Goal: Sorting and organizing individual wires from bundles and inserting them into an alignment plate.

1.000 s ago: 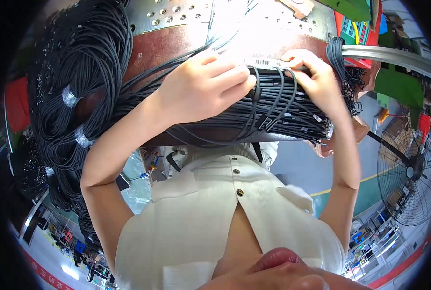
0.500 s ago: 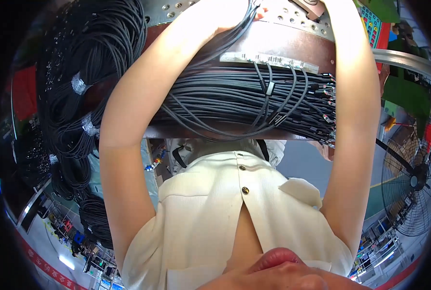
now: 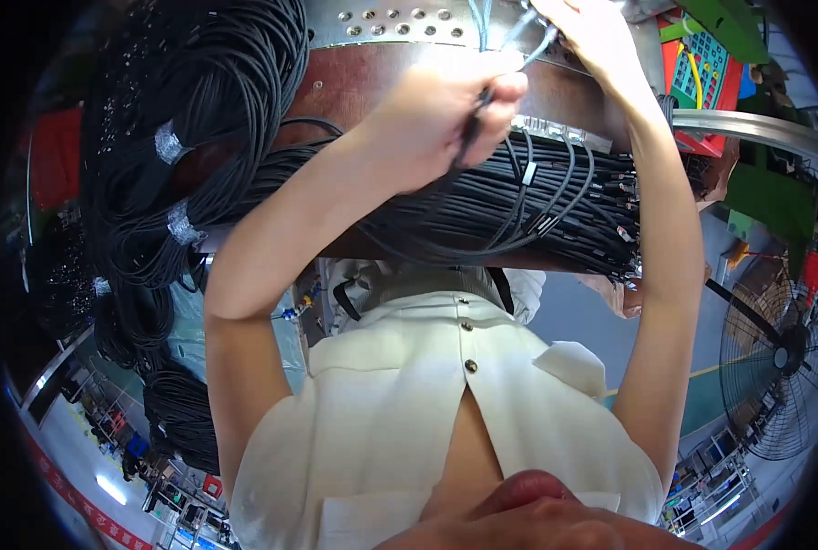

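Note:
My left hand [image 3: 441,119] is closed around a thin black cable [image 3: 471,128] that it lifts off a thick bundle of black cables [image 3: 537,215]. The bundle lies across a brown work surface [image 3: 354,87]. My right hand [image 3: 588,37] reaches further up and pinches thin grey wires [image 3: 519,27] at the edge of a perforated metal plate [image 3: 381,16]. Connector ends of the bundle [image 3: 620,229] point to the right. Both bare forearms rise from my cream shirt [image 3: 446,403].
Large coils of black cable [image 3: 198,110], bound with pale tape bands, hang at the left. Another person's hand [image 3: 622,295] shows under the bundle's right end. A standing fan [image 3: 780,362] and green and red machines [image 3: 721,64] are at the right.
Both hands left the top of the cable bundle and moved up toward the metal plate. My left hand has taken hold of a single black cable; my right hand now grips the grey wires.

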Motion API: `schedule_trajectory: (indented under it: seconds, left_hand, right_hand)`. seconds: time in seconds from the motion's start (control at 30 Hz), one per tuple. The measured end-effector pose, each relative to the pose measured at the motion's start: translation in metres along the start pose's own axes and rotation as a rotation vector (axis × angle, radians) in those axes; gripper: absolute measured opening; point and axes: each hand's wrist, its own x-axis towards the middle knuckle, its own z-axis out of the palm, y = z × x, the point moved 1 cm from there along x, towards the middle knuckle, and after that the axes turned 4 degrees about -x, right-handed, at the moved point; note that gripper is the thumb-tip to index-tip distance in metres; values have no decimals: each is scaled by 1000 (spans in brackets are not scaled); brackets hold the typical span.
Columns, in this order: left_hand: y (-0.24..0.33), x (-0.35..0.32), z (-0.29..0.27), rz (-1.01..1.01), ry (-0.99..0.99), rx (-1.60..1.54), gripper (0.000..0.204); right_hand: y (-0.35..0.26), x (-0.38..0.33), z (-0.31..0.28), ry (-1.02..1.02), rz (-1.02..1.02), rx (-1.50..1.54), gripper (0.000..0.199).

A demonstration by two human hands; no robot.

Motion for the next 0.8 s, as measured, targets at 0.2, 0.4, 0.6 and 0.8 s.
schedule_trajectory:
  seconds: [0.2, 0.4, 0.6, 0.8]
  left_hand:
    - [124, -159, -116, 917, 244, 62, 19]
    - [156, -195, -177, 193, 1623, 1288, 48]
    - [25, -49, -42, -222, 97, 953, 34]
    - [-40, -1, 20, -200, -74, 153, 41]
  right_hand:
    - [35, -32, -5, -372, 37, -93, 29]
    - [-5, -61, -18, -26, -276, -160, 26]
    - [-18, -112, -10, -259, -118, -30, 21]
    - [-7, -39, -13, -80, -263, -152, 23]
